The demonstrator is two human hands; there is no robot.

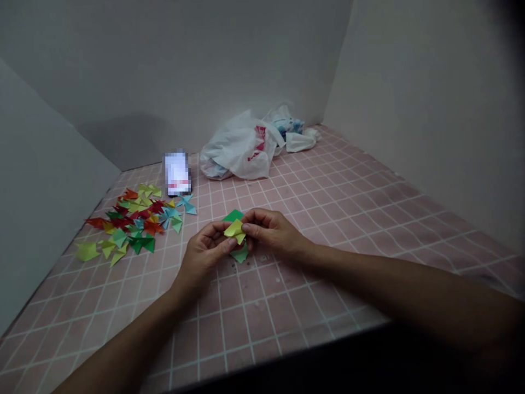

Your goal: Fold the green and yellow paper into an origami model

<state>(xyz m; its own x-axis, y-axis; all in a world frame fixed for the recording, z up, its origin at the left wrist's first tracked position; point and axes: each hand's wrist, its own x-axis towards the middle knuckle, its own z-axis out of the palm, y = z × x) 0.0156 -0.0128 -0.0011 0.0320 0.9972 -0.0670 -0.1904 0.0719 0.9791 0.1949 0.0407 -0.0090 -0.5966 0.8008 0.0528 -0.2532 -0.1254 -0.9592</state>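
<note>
My two hands meet over the tablecloth, pinching one yellow paper piece (235, 230) between them. My left hand (203, 251) grips its lower edge with thumb and fingers, and my right hand (276, 232) has its right corner between thumb and fingertips. Two green bits show around it: one bright green paper (234, 214) just beyond and one pale green paper (240, 254) just below; whether they lie on the cloth or touch my fingers, I can't tell. To my left sits one heap of folded papers (141, 242), well over a dozen in red, orange, yellow, blue and green, overlapping too much for an exact count. One phone (178, 172), screen lit and blurred, is just behind the heap. Farther back rests one white plastic bag (241, 145) with red print, all on one pink checked tablecloth (328, 202)
</note>
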